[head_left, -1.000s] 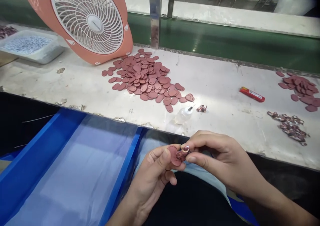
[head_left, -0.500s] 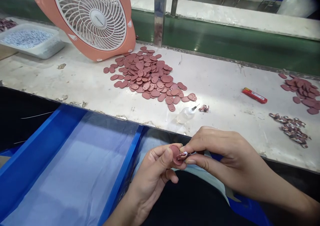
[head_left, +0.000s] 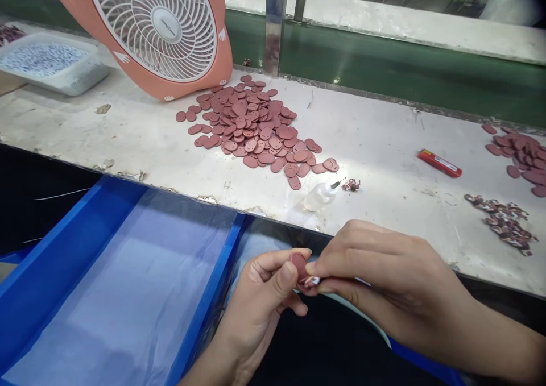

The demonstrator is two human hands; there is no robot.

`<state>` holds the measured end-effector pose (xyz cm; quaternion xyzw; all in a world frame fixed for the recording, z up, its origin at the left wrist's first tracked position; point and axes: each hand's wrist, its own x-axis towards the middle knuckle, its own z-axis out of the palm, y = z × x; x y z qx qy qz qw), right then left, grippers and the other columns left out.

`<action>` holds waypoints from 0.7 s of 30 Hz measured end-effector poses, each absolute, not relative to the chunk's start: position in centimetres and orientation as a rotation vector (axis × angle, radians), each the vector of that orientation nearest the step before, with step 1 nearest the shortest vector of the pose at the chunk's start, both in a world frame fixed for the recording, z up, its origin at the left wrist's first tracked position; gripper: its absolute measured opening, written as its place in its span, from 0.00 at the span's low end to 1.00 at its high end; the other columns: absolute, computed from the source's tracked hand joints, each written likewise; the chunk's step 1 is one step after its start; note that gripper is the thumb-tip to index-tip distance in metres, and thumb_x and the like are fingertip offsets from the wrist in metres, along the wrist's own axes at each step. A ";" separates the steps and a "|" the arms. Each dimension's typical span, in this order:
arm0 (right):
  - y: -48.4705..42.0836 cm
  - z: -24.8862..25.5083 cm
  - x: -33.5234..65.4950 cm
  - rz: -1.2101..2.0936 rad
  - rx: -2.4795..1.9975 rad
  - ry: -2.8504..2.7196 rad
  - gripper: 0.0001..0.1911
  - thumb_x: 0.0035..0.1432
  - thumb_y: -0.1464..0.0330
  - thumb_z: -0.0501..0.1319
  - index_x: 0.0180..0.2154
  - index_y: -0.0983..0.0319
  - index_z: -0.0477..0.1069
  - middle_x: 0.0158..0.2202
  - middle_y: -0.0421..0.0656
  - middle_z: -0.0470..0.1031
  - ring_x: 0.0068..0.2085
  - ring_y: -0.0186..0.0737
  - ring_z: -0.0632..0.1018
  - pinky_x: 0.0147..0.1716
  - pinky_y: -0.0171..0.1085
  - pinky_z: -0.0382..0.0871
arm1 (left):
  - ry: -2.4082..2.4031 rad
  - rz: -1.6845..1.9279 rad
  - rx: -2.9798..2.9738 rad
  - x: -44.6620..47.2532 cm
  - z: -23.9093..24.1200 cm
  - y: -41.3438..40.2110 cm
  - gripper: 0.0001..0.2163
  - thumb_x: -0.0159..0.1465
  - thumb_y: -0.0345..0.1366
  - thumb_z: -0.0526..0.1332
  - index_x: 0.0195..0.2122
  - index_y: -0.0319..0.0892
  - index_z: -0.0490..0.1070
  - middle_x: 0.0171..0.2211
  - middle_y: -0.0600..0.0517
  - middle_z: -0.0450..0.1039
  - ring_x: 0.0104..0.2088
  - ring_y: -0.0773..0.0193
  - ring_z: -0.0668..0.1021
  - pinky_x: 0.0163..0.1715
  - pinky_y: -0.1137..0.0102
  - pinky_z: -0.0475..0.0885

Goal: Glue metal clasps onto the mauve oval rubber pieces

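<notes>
My left hand (head_left: 267, 292) pinches a reddish-brown oval disc (head_left: 299, 265) between thumb and fingers, in front of the bench edge. At the disc's lower right sits a small brown-and-white figure-like piece (head_left: 310, 282), and the fingertips of my right hand (head_left: 375, 272) are closed on it. How the piece meets the disc is partly hidden by the fingers. On the bench beyond lies a heap of similar oval discs (head_left: 256, 121), some with small holes. A clear squeeze bottle with a needle tip (head_left: 319, 196) lies nearer, beside a few small brown-and-white pieces (head_left: 351, 185).
An orange fan (head_left: 166, 30) stands at the back left, near a plastic tub of small white-blue bits (head_left: 51, 62). To the right lie a red cutter-like object (head_left: 439, 163), more discs (head_left: 518, 153) and small pieces (head_left: 503, 221). A blue-sided tray (head_left: 123, 283) extends below the bench.
My right fingers have shifted, and the small piece now sits lower against the disc. My left hand keeps its pinch. The view has moved slightly.
</notes>
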<state>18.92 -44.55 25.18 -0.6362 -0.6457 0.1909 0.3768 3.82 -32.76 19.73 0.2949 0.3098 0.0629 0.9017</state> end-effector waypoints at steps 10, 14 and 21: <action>-45.9 25.2 17.5 0.582 -1.642 -1.439 0.11 0.67 0.73 0.60 0.47 0.53 0.76 0.36 0.41 0.81 0.33 0.38 0.81 0.35 0.34 0.81 | 0.587 0.171 0.573 3.3 20.6 -33.5 0.11 0.52 0.43 0.76 0.32 0.45 0.85 0.22 0.53 0.77 0.22 0.71 0.76 0.24 0.78 0.70; -46.1 25.1 17.0 0.613 -1.637 -1.389 0.13 0.67 0.72 0.60 0.49 0.52 0.76 0.37 0.42 0.81 0.34 0.39 0.81 0.37 0.35 0.81 | 0.566 0.155 0.547 3.4 20.7 -33.4 0.11 0.52 0.44 0.75 0.33 0.46 0.85 0.22 0.53 0.77 0.21 0.72 0.74 0.23 0.78 0.69; -45.5 25.0 17.1 0.432 -1.652 -1.508 0.13 0.64 0.77 0.62 0.47 0.57 0.75 0.35 0.40 0.80 0.32 0.35 0.79 0.36 0.32 0.79 | 0.538 0.171 0.555 3.0 20.2 -33.5 0.11 0.55 0.42 0.74 0.35 0.43 0.84 0.22 0.54 0.76 0.23 0.72 0.75 0.25 0.77 0.69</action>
